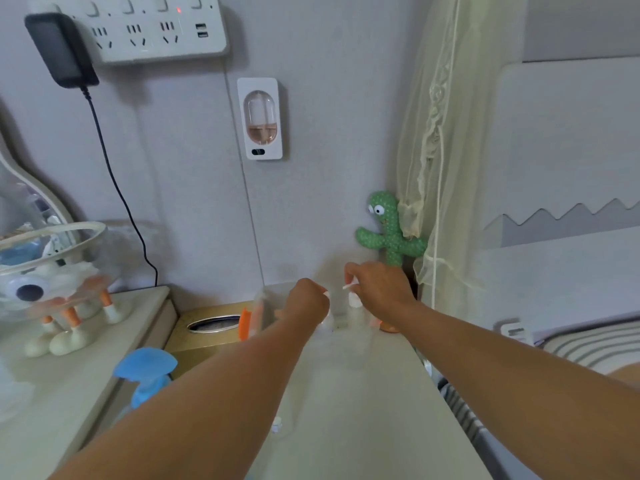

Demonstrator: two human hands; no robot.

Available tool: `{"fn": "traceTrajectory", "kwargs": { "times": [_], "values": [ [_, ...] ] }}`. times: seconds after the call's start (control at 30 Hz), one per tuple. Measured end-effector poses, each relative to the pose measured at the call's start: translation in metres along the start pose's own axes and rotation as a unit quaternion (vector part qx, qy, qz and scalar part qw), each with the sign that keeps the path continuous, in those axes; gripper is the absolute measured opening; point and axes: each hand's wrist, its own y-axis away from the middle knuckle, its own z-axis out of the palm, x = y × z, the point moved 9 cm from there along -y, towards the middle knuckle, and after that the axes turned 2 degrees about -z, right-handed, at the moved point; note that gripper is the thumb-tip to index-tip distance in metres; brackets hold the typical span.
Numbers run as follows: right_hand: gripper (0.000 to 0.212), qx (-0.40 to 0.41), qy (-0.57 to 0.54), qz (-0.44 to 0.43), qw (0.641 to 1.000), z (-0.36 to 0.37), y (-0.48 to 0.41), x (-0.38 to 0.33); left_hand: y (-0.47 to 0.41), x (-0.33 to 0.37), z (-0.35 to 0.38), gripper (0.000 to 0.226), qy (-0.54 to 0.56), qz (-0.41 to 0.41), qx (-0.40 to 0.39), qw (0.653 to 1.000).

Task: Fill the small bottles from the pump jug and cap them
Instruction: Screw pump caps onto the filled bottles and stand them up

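Motion blur smeared the far end of the pale table (363, 427), so the clear plastic there was hard to read. The left hand (308, 301) had its fingers curled, with a pale tip showing at the knuckles. Whether it gripped the small bottle (327, 322) just beneath it I cannot tell. The right hand (381, 285) pinched the white pump head (350, 286) between thumb and fingertips. The wrist hid the right side of the pump jug (356, 320) below it.

The jug's body was see-through and nearly lost against the table. It stood at the far end, just right of the small bottle, which looked pale and cloudy. A small white cap-like piece (277, 426) lay alone on the near part of the table.

A green cactus toy (389, 230) stood behind the right hand, against a sheer curtain (433, 150). To the left sat a gold tissue box (207, 327) with an orange object (245, 323) at its right edge. A blue object (145, 372) lay nearer.
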Motion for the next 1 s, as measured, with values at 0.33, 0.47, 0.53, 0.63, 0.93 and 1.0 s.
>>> {"fn": "traceTrajectory", "kwargs": {
  "times": [0.33, 0.47, 0.53, 0.63, 0.93, 1.0],
  "values": [
    [0.022, -0.002, -0.017, 0.007, 1.000, 0.010, 0.002, 0.005, -0.001, -0.015, 0.000, 0.029, -0.056, -0.023, -0.007, 0.998],
    [0.034, -0.025, -0.023, 0.018, 0.999, 0.016, 0.008, 0.010, 0.001, -0.019, -0.001, 0.033, -0.091, -0.008, -0.013, 0.996],
    [0.039, -0.032, -0.030, 0.024, 0.999, 0.016, 0.011, 0.012, 0.004, -0.018, -0.002, 0.027, -0.095, -0.004, -0.014, 0.995],
    [0.049, -0.041, -0.036, 0.028, 0.998, 0.012, 0.019, 0.012, 0.009, -0.017, -0.008, 0.012, -0.092, 0.000, -0.012, 0.996],
    [0.052, -0.038, -0.084, 0.026, 0.995, -0.011, 0.056, -0.005, 0.036, -0.012, -0.040, 0.053, -0.129, 0.009, 0.023, 0.991],
    [0.052, -0.044, -0.091, 0.022, 0.995, -0.014, 0.067, -0.010, 0.043, -0.012, -0.047, 0.055, -0.147, 0.010, 0.022, 0.989]
  ]
}}
